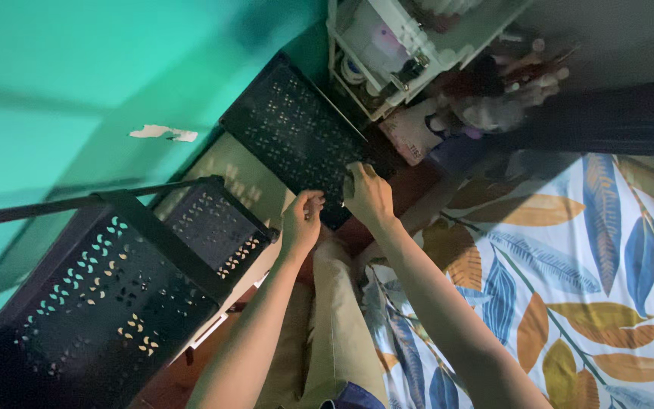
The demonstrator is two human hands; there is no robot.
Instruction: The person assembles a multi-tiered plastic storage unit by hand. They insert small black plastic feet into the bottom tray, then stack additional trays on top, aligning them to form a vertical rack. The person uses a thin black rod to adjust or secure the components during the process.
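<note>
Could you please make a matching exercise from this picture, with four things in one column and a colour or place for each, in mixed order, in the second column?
Things:
1. wall
2. perforated panel
3. bed sheet
4. white shelf unit

Descriptions:
A. leaf pattern in blue and orange
B. plain green, with a chipped patch
C. black, with both hands at its near edge
D. top of the picture, holding small bottles and jars

Pairs: 1-B, 2-C, 3-A, 4-D

The left hand and right hand both meet the panel's edge.
</note>
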